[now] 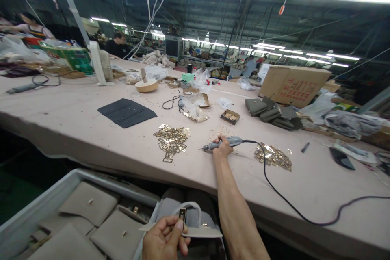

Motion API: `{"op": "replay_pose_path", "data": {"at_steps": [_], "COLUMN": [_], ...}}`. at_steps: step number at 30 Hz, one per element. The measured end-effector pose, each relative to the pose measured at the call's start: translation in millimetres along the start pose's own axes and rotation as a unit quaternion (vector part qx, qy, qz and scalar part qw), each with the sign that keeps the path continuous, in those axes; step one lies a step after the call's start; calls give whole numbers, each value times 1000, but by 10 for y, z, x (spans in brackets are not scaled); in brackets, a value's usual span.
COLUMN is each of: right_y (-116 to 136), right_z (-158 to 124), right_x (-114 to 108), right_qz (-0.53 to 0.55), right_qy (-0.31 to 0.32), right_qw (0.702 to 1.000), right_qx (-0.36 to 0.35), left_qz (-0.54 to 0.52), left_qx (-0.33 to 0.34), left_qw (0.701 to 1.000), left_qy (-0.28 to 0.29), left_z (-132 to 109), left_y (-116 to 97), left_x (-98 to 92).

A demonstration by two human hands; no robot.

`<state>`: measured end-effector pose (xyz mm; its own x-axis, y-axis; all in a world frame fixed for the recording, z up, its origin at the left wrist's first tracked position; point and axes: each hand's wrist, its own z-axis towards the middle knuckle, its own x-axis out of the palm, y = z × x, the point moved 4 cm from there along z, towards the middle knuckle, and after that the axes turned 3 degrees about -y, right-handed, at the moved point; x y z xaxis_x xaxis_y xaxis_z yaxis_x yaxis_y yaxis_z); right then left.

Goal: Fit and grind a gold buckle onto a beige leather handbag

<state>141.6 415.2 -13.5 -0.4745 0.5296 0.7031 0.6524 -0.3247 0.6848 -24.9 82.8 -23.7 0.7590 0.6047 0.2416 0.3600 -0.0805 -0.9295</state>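
My left hand (166,237) pinches a small rectangular metal plate (182,214) between thumb and fingers, low in the head view. Just beside and behind it is the pale edge of a bag piece (204,232), over my lap; whether the plate touches it I cannot tell. Stretched out over the table, my right hand (224,147) is closed around a grey electric screwdriver (233,141), its tip pointing left. Left of that tip lies a pile of gold metal frames (172,140). A second pile of shiny gold plates (274,156) is to the right of the hand.
A grey crate (122,185) with several taupe bags (88,203) stands at lower left. On the table (128,150) are a dark sheet (127,112), a small tray of screws (230,116), stacked pouches (268,111) and a cardboard box (294,85). The screwdriver's cord (286,199) trails right.
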Motion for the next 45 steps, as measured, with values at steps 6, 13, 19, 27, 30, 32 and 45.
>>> {"op": "replay_pose_path", "data": {"at_steps": [6, 13, 19, 27, 30, 32, 45], "right_y": [14, 106, 596, 1499, 1584, 1571, 1454], "right_z": [6, -118, -442, -1822, -2286, -2469, -2702], "right_x": [-8, 58, 119, -194, -361, -438, -532], "right_qz": [1, -7, 3, 26, -6, -25, -63], "right_qy": [2, 16, 86, 270, 288, 295, 333], "right_qw": [1000, 1000, 996, 962, 957, 955, 938], "right_qx": [-2, -10, -3, 29, 9, -10, -69], "left_qz": [1, 5, 38, 59, 56, 49, 30], "left_qx": [-1, 3, 3, -1, 4, 11, 21], "left_qw": [1000, 1000, 999, 998, 998, 999, 999], "left_qy": [3, 5, 5, -11, -17, -13, -13], "left_z": [10, 32, 75, -14, -91, -137, -279], "left_y": [-11, 32, 48, -16, -23, -27, -109], "left_x": [1, -17, 3, 92, 90, 84, 20]}}
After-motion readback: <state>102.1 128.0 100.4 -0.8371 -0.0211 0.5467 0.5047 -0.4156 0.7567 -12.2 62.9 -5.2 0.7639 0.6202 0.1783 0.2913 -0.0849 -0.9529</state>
